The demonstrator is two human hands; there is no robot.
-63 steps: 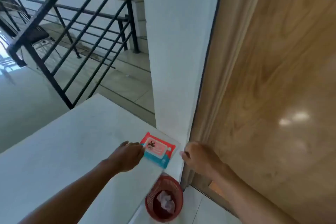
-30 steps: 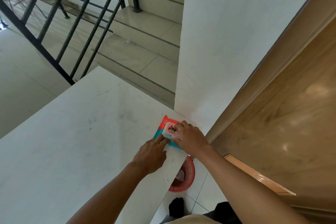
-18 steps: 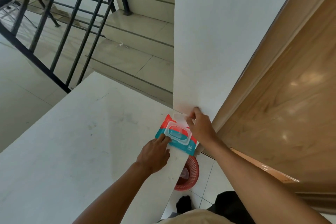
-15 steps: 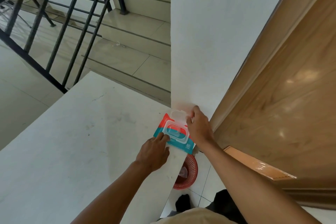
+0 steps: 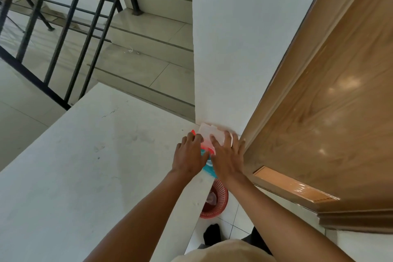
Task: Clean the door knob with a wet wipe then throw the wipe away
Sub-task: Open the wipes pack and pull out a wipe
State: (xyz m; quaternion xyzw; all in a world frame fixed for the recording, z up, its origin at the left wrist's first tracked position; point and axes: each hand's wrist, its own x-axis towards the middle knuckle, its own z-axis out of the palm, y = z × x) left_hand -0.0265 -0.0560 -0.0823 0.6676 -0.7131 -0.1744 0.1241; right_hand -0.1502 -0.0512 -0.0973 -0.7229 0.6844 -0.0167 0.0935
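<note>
The pack of wet wipes (image 5: 205, 156) lies at the far corner of the white ledge (image 5: 89, 166), right against the foot of the white wall (image 5: 244, 38), and both hands cover most of it, so only slivers of its red and teal wrapper show. Its clear plastic lid (image 5: 209, 136) is flipped up and leans back toward the wall. The left hand (image 5: 188, 158) rests flat on the left part of the pack, fingers spread slightly and pressing down rather than gripping. The right hand (image 5: 226, 158) lies over the right part with its fingers stretched forward against the lid; whether its fingertips pinch a wipe underneath cannot be told, because the hand hides the opening. No loose wipe is visible. Just right of the hands stands the wooden door frame (image 5: 282, 83), and beyond it the glossy brown door (image 5: 331, 123); the knob is outside the view. Below the ledge's edge, on the tiled floor, sits a small red basket (image 5: 219, 202) with some pale crumpled stuff in it. To the left, a black railing (image 5: 63, 34) borders tiled stairs (image 5: 148, 34).
</note>
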